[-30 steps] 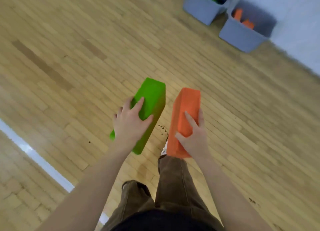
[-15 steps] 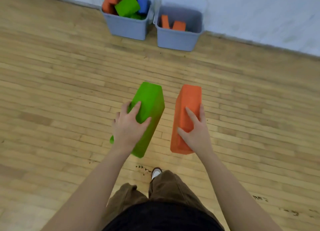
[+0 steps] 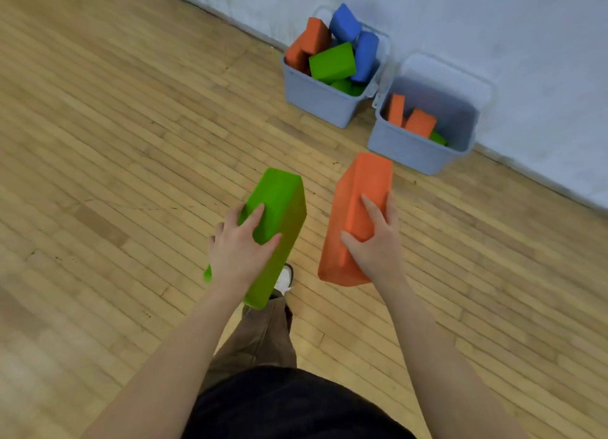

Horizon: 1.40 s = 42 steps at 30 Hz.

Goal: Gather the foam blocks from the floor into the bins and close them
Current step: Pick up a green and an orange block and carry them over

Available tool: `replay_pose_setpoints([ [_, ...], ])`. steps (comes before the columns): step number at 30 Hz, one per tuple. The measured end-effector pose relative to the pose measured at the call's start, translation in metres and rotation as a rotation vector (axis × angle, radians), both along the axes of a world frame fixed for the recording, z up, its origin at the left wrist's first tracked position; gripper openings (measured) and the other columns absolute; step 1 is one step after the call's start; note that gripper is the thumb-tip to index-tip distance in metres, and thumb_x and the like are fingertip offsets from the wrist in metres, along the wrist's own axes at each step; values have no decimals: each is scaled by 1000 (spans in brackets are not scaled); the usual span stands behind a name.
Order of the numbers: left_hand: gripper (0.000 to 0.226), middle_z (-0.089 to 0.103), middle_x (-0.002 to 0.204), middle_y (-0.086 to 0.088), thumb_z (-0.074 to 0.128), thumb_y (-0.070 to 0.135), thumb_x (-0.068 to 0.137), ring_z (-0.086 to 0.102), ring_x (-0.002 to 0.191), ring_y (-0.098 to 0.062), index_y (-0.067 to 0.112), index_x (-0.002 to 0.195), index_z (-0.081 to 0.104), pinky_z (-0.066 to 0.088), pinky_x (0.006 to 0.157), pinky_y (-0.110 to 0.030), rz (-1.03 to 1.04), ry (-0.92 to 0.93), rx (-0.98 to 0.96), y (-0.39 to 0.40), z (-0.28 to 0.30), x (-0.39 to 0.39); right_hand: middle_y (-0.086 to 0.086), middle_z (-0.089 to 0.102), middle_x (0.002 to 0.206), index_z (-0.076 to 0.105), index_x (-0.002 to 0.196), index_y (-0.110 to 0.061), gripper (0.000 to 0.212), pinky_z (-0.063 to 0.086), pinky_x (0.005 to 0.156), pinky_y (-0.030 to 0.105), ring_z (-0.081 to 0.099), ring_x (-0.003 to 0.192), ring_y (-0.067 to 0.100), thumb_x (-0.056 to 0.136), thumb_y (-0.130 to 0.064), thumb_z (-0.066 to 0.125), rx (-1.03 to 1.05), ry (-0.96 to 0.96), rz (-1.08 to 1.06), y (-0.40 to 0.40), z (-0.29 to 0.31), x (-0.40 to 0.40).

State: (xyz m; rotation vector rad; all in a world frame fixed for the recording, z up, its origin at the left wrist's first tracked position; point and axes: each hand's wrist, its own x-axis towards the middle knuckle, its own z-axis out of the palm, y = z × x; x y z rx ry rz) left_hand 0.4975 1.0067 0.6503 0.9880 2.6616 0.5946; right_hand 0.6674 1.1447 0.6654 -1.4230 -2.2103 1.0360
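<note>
- Since half a second ago both bins have slid to my upper right and grown larger in view; I have turned and closed in on them while the two blocks kept their places in my hands.
- Carrying is the step in hand: my left hand (image 3: pixel 241 252) grips the green block (image 3: pixel 274 231) from above, thumb on its right face and fingers curled over its left edge.
- My right hand (image 3: pixel 375 242) holds the orange block (image 3: pixel 357 214) the same way, mirrored, thumb on the left face and fingers wrapped round the right edge.
- Both blocks point away from me, near ends below my wrists, clear of the wooden floor (image 3: pixel 131 142) and apart from each other.
- Against the wall (image 3: pixel 493 27), the left bin (image 3: pixel 317 98) is heaped above its rim with orange, green and blue blocks; the right bin (image 3: pixel 411 150) has only a few low inside.
- Next, I judge, both blocks belong in the right bin, whose near rim lies just past the orange block's far end; I need another step or so, then a reach over the rim before letting go.
- Pale shapes behind each bin are probably hinged lids standing open, though blur leaves me unsure.
- Closing will likely need the left heap pressed down or thinned first.
</note>
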Motion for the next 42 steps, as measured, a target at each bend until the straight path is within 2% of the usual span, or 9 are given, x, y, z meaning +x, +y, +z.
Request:
replay_pose_setpoints([
  [6,64,36,145,-4,59,56,82,41,125,-31,34,139,42,34,100,-49,-128,24,-17,154,14,-86,-9,-4,158,34,143,-34,73,31,92,23,23,139,17,80,-30,71,-24,-2,-95,121,5,-62],
  [9,64,37,144,-5,62,53,80,44,123,-31,32,138,44,36,97,-49,-245,5,20,238,25,-104,-10,-6,158,33,143,-35,74,35,96,28,18,140,16,80,-31,71,-25,-12,-206,173,7,-64],
  [16,64,41,141,-8,67,48,78,44,123,-33,29,136,48,40,97,-52,-525,-53,87,430,21,-86,-4,-2,159,37,142,-31,75,36,106,38,21,142,19,75,-30,72,-23,-9,-513,293,-13,-33],
  [20,63,42,140,-8,67,47,78,47,121,-32,28,135,50,42,94,-51,-634,-24,89,539,19,-65,-5,-4,158,35,144,-30,75,37,101,35,19,142,19,78,-31,70,-42,-14,-599,380,-25,-13],
  [25,64,41,141,-6,67,49,78,46,121,-31,28,135,49,44,92,-52,-661,-1,69,661,19,-61,-3,-1,159,35,143,-32,76,38,102,39,23,140,23,76,-32,70,-40,-22,-609,513,-23,-8],
  [32,64,40,143,-5,67,48,79,46,119,-33,28,136,47,41,94,-47,-515,7,52,795,21,-85,-4,-1,159,37,142,-32,74,40,96,37,23,139,18,76,-31,71,19,-24,-470,691,-4,-38],
  [37,65,39,143,-5,66,51,78,46,119,-34,30,137,46,39,92,-47,-477,-9,-3,890,2,-108,-8,-1,158,38,142,-31,73,27,98,19,16,139,8,78,-28,71,-20,4,-401,789,-16,-66],
  [42,69,34,146,-3,62,53,80,41,123,-33,31,141,38,40,95,-49,-514,-72,-65,985,-20,-117,-10,-3,158,33,143,-34,74,37,94,28,22,139,14,78,-34,69,-77,-87,-432,865,-40,-77],
])
